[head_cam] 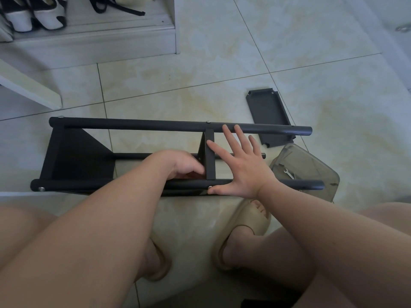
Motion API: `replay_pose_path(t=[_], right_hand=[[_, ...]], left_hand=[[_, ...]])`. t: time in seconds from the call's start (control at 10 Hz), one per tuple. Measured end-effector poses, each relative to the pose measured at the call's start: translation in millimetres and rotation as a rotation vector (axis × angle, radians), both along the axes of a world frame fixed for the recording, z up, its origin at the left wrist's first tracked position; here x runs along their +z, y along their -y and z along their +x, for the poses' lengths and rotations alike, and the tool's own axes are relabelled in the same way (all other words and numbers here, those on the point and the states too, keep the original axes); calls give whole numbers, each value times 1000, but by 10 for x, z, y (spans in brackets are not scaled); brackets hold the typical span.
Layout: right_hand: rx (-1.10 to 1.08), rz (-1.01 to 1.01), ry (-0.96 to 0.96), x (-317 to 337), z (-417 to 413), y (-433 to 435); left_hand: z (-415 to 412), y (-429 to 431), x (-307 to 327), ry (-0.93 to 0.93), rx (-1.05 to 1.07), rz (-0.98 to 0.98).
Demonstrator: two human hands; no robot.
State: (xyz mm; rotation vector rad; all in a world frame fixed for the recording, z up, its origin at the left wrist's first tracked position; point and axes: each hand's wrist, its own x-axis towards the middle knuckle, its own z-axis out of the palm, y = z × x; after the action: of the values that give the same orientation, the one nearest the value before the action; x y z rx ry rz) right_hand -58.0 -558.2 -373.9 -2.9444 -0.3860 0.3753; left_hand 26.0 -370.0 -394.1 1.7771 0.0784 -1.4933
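Head view: looking down past bare knees and beige slippers (244,227) onto the floor.
Surface: pale glossy floor tiles (222,63) with yellowish veining and thin dark grout lines.
Room: a white shoe cabinet (93,38) stands at far left, with black-and-white shoes (33,16) on its low shelf; a white board (29,87) juts in from the left edge.
Rack (77,156): a matte black metal frame lies on its side on the tiles, just beyond the feet, and spans most of the width.
Tubes: the far tube (144,125) and the near tube (89,185) run left to right, with silver screw heads showing on them.
Panels: an end panel closes the left end; a narrow middle panel (209,156) stands between the tubes.
Loose panel (268,114): black, flat on the floor at far right, its near edge behind the far tube.
Box (311,170): clear plastic, right of the rack, with a small wrench (288,173) inside.
Left hand (184,165): fingers curled in at the foot of the middle panel, by the near tube; cannot tell whether they grasp anything.
Right hand (242,170): released, fingers spread, thumb on the near tube, fingertips reaching to the far tube.
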Motion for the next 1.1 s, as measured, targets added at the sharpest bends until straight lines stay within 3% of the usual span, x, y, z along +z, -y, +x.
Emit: replay_pose_path(t=[0.3, 0.5, 0.8, 1.0, 1.1], right_hand=[[2, -1, 0, -3, 3, -2], [1, 6, 13, -27, -2, 6], [-3, 5, 12, -9, -4, -7], [-1, 3, 0, 1, -3, -6], [-2, 2, 2, -5, -3, -2]], left_hand=[[5, -35, 42, -81, -11, 1], [4, 8, 5, 24, -33, 22], [-3, -27, 45, -67, -24, 14], [-12, 15, 26, 55, -17, 33], [-14, 0, 23, 26, -20, 23]])
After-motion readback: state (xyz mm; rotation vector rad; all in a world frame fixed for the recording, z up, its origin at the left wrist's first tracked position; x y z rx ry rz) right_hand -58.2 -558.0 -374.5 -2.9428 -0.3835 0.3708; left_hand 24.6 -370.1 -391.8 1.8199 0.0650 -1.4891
